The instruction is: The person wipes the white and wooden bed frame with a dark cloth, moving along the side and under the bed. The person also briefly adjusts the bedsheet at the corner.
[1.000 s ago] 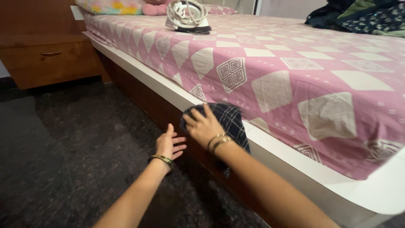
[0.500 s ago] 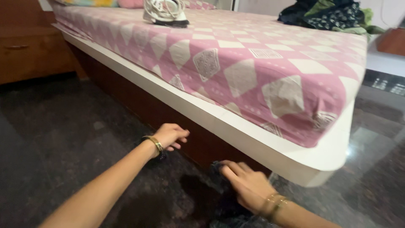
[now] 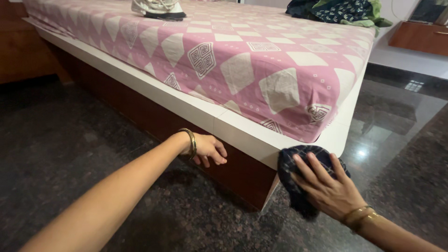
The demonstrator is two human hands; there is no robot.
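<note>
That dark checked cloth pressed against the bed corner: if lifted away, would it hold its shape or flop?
The dark cloth likely flops: it bunches and drapes around the white bed frame corner under the right hand. It looks thin, so probably light. Its woven surface seems unlikely to slip from the fingers.

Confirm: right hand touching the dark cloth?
Touching. Head view shows the right hand spread flat on the dark cloth, pressing it against the bed frame corner.

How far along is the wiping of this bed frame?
Hard to say what is already clean: the white ledge shows no clear difference. In hand: the right hand presses a dark cloth against the frame's near corner, while the left hand rests on the brown base panel. The foot-end edge beyond the corner looks untouched.
</note>
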